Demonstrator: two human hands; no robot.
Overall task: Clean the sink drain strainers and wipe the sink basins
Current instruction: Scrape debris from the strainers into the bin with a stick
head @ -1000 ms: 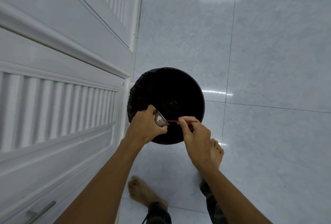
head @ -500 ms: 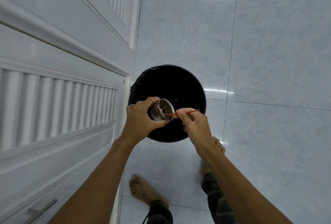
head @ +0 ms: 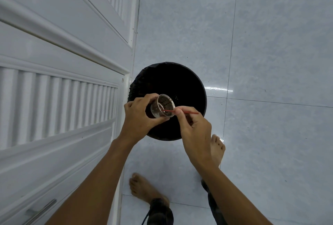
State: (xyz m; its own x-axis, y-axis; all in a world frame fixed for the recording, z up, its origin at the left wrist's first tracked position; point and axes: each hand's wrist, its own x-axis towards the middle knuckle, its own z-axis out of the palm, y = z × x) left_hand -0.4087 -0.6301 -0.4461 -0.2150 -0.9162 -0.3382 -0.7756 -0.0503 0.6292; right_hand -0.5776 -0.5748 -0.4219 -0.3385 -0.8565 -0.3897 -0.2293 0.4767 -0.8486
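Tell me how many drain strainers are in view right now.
1: the metal strainer is in the left hand, over the black bin. Any other is out of view.

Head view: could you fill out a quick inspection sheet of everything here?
Surface: glossy pale tiled floor.
Job's things: metal strainer tilted over the black bin; thin red stick poking into it.
Clutter: nothing seen.
Grips: left hand holds the strainer; right hand pinches the stick.
Cables: nothing seen.
Surroundings: white louvred cabinet doors beside the bin; bare feet on the floor.
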